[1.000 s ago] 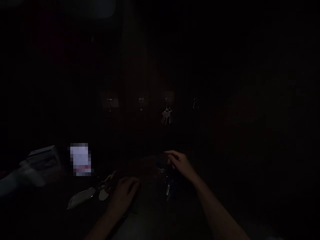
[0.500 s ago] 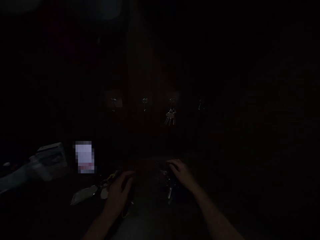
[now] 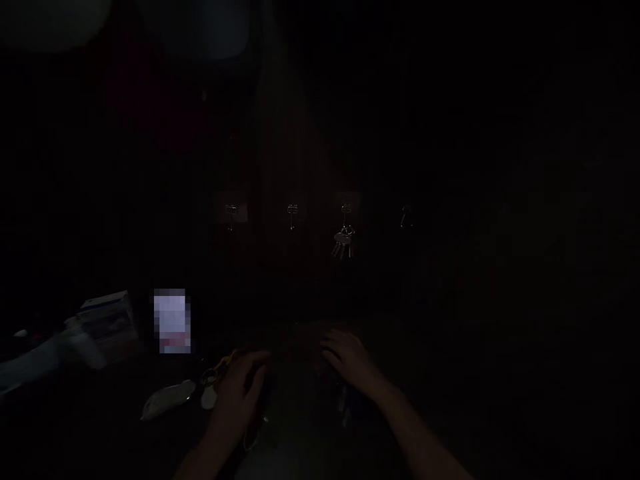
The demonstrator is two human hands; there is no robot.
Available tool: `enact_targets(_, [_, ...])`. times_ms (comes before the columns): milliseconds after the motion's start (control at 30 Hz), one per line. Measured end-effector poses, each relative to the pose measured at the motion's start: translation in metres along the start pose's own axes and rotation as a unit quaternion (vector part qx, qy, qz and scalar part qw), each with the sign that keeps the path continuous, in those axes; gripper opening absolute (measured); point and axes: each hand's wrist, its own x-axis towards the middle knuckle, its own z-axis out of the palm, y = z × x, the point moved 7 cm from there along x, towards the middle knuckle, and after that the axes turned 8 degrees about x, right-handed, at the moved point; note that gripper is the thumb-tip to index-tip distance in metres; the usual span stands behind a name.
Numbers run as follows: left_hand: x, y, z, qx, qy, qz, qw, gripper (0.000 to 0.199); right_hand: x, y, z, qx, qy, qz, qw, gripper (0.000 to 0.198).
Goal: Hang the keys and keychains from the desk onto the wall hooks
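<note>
The scene is very dark. My left hand (image 3: 244,380) hovers over or rests on the surface with its thumb and fingers apart and nothing visible in them. Beside it lie a yellowish cord (image 3: 225,362) and a pale round tag (image 3: 209,398), partly covered by the hand. A thin loop (image 3: 250,441) shows under its wrist. My right hand (image 3: 353,360) reaches over a dim bunch of keys (image 3: 343,407), fingers stretched out. Whether the fingers touch the keys is too dark to tell.
Ahead, several metal hooks (image 3: 293,212) line an upright surface, and a bunch of keys (image 3: 343,240) hangs from one. To the left are a lit, blurred-out screen (image 3: 173,320), a box (image 3: 109,323), a whitish bottle-like object (image 3: 86,343) and a pale flat item (image 3: 169,399).
My right hand has shifted left across the bunch of keys and now covers more of it. My left hand has stayed nearly in place. The view has tilted slightly up.
</note>
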Motion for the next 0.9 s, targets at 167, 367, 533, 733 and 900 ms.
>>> enact_targets(167, [0.001, 0.003, 0.005, 0.013, -0.014, 0.010, 1.000, 0.027, 0.000, -0.004, -0.008, 0.052, 0.026, -0.027, 0.998, 0.021])
enact_targets(367, [-0.001, 0.015, 0.004, 0.038, -0.026, 0.038, 0.998, 0.026, 0.002, -0.006, -0.014, 0.097, 0.064, -0.017, 0.993, 0.016])
enact_targets(533, [-0.004, 0.024, 0.008, 0.058, -0.055, 0.059, 0.995, 0.028, -0.002, -0.027, -0.016, 0.188, 0.084, -0.069, 0.976, 0.016])
enact_targets(733, [-0.007, 0.023, 0.028, 0.068, -0.075, 0.112, 0.988, 0.029, -0.007, -0.075, -0.002, 0.317, 0.037, -0.098, 0.943, 0.015])
enact_targets(900, [-0.005, 0.022, 0.027, 0.045, -0.053, 0.108, 0.992, 0.015, -0.008, -0.086, 0.002, 0.370, 0.021, -0.074, 0.926, 0.012])
